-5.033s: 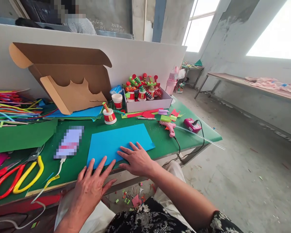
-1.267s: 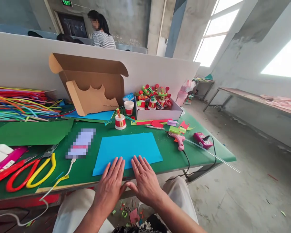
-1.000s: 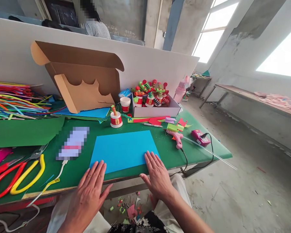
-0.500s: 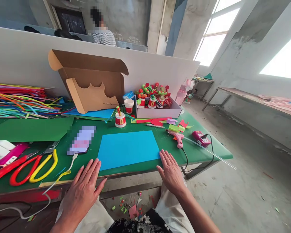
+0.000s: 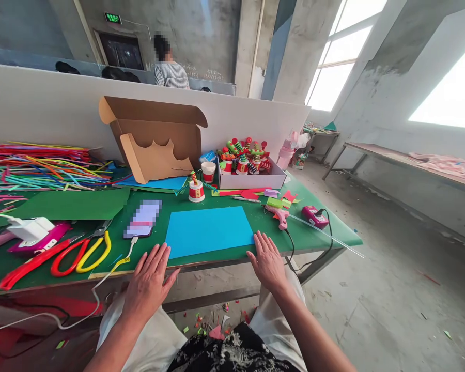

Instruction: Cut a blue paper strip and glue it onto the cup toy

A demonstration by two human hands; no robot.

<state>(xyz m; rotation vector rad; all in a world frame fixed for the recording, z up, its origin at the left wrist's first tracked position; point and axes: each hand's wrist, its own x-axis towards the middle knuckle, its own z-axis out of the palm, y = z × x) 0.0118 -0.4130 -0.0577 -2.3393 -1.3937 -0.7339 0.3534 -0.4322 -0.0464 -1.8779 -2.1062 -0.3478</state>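
A blue sheet of paper point(image 5: 210, 231) lies flat on the green tabletop in front of me. My left hand point(image 5: 150, 279) rests at its lower left corner, fingers stretched out and thumb apart. At the lower right corner lies my right hand point(image 5: 268, 261), also flat with fingers extended. Neither hand grips anything. Just beyond the sheet stands a paper cup figure point(image 5: 196, 191) with a red band and a coiled strip on top. A phone point(image 5: 143, 218) on a white cable lies left of the sheet, and a pink glue gun point(image 5: 279, 215) to its right.
Scissors point(image 5: 91, 253) and red-handled pliers-like tool point(image 5: 36, 264) lie at left, near green paper point(image 5: 73, 203) and colourful pipe cleaners point(image 5: 42, 168). Behind are an open cardboard box point(image 5: 158, 132), a white cup point(image 5: 208, 171) and a box of cup figures point(image 5: 251, 181). A power socket point(image 5: 314, 216) sits right.
The camera view has shifted, so the table appears slightly farther right on the left side and higher up. Both hands stay flat at the corners of the blue sheet.
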